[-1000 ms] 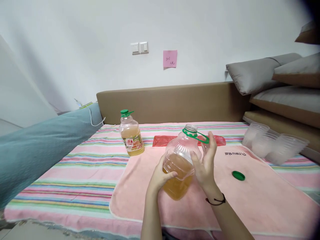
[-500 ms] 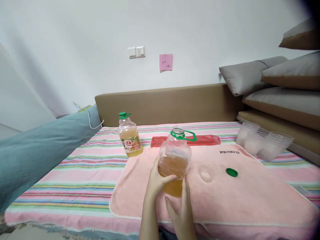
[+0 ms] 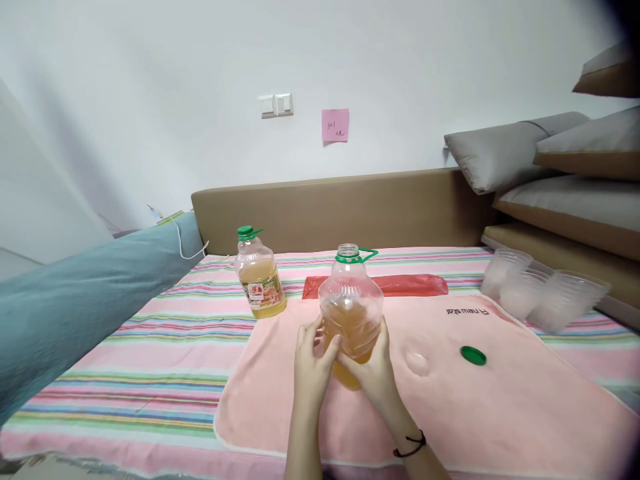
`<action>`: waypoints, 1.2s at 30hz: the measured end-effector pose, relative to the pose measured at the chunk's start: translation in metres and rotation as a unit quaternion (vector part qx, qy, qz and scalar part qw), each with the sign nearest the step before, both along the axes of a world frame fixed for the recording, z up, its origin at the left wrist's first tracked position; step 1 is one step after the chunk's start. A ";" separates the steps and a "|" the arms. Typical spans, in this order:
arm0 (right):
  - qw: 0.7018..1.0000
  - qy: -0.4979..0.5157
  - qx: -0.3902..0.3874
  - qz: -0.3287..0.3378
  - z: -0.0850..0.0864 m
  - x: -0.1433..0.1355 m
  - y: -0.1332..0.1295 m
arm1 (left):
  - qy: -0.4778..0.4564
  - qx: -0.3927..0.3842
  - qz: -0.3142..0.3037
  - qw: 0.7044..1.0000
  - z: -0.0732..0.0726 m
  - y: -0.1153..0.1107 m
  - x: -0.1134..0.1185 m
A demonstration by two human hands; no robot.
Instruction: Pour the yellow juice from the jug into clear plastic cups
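Observation:
Between my two hands is a large clear plastic bottle (image 3: 351, 300) of amber liquid, its neck uncapped and a green ring handle (image 3: 369, 255) pointing right. My left hand (image 3: 314, 357) wraps the bottle's left side, and my right hand (image 3: 373, 360) grips the right side; the thumbs nearly meet in front. To the right a green cap (image 3: 473, 355) lies on the pink mat (image 3: 450, 413). Close by, a small clear round piece (image 3: 417, 360) rests on the mat; I cannot tell its kind.
A second, capped bottle (image 3: 260, 287) with a label stands back left. Behind the held bottle lies a flat red plastic strip (image 3: 415, 285). Stacked clear plastic cups (image 3: 523, 293) lie at right, beside piled cushions (image 3: 565, 200). A blue-grey padded side (image 3: 95, 287) borders the left.
My right hand has come up from below and closed on the bottle's right side. The bottle has turned, so its handle extends less far right. The view has shifted slightly.

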State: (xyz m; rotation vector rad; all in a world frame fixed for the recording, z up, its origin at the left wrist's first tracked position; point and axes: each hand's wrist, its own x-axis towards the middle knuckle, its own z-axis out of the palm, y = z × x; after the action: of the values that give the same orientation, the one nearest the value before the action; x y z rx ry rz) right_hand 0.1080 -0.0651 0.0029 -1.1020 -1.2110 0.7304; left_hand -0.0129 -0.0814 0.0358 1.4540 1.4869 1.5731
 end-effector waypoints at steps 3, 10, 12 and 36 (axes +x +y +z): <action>0.998 -0.022 0.009 -0.066 0.000 -0.012 0.007 | -0.035 0.008 0.011 0.999 0.000 0.008 0.000; 0.989 -0.059 0.029 -0.136 0.003 -0.017 0.012 | -0.090 0.001 -0.025 0.996 0.009 0.009 -0.001; 0.989 -0.062 0.031 -0.134 0.003 -0.016 0.015 | -0.088 0.002 -0.021 0.996 0.010 0.008 -0.001; 0.991 0.089 0.079 -0.059 0.082 0.044 -0.032 | -0.295 0.080 -0.111 0.946 0.023 0.014 -0.004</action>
State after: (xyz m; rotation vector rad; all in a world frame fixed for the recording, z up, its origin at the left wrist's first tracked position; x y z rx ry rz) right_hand 0.1521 -0.0970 0.0845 -0.9488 -1.0249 0.6179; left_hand -0.0169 -0.0672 0.0592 1.0441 0.8372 1.8018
